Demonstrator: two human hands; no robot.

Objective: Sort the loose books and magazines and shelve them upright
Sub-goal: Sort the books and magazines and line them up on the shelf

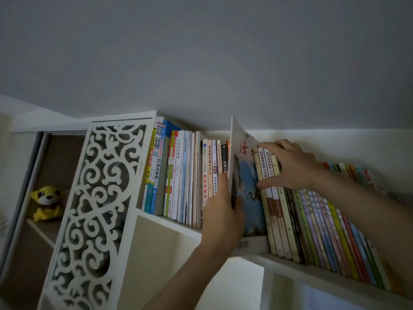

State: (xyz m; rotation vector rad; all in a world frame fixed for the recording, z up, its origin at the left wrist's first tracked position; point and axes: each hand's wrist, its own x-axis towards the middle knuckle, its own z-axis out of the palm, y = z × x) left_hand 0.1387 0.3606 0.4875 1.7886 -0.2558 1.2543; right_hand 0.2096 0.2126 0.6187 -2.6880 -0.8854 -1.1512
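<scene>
A thin magazine (pixel 250 175) with red characters and a blue picture on its cover stands upright in a gap on the white shelf (pixel 178 227). My left hand (pixel 223 218) grips its lower spine edge. My right hand (pixel 288 164) is spread over the tops of several cream-spined books (pixel 271 211) just to the magazine's right, fingers on top and thumb low on the spines, pressing them rightward. A row of upright books (pixel 185 175) fills the shelf to the left. More thin, colourful books (pixel 330 231) stand further right.
A white carved fretwork panel (pixel 98 209) stands at the shelf's left end. Behind it, a yellow plush toy (pixel 48 202) sits in a brown cabinet. A lower white compartment (pixel 312 291) lies beneath the shelf. The grey ceiling is close above the books.
</scene>
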